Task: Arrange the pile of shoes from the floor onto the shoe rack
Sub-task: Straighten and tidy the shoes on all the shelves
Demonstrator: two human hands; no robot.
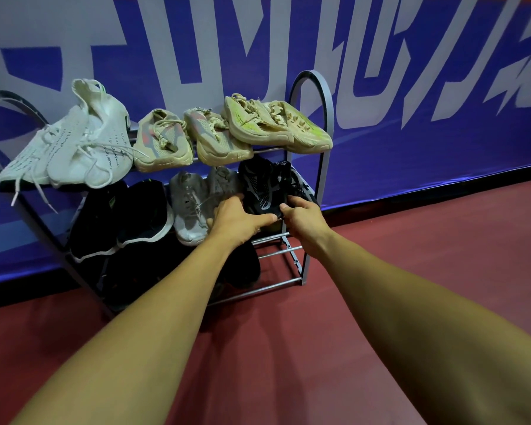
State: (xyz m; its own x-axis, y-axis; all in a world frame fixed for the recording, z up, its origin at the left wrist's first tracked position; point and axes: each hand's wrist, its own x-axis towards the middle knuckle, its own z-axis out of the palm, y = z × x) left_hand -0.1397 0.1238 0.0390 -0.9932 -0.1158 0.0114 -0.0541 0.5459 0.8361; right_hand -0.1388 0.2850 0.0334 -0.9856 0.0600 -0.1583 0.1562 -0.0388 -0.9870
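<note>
No legible txt; wall banner (411, 154) lettering unreadable.

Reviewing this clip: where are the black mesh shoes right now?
Head view: the black mesh shoes sit on the middle shelf of the shoe rack, at its right end beside the grey pair, gripped by the left hand and right hand.

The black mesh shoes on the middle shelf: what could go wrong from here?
1. The black mesh shoes sit near the shelf's front edge; once released, they might slide off the shoe rack.
2. The left hand lies beside the grey shoes and could push them askew.
3. The yellow-green shoes overhang above the right hand; lifting it may knock them.
</note>
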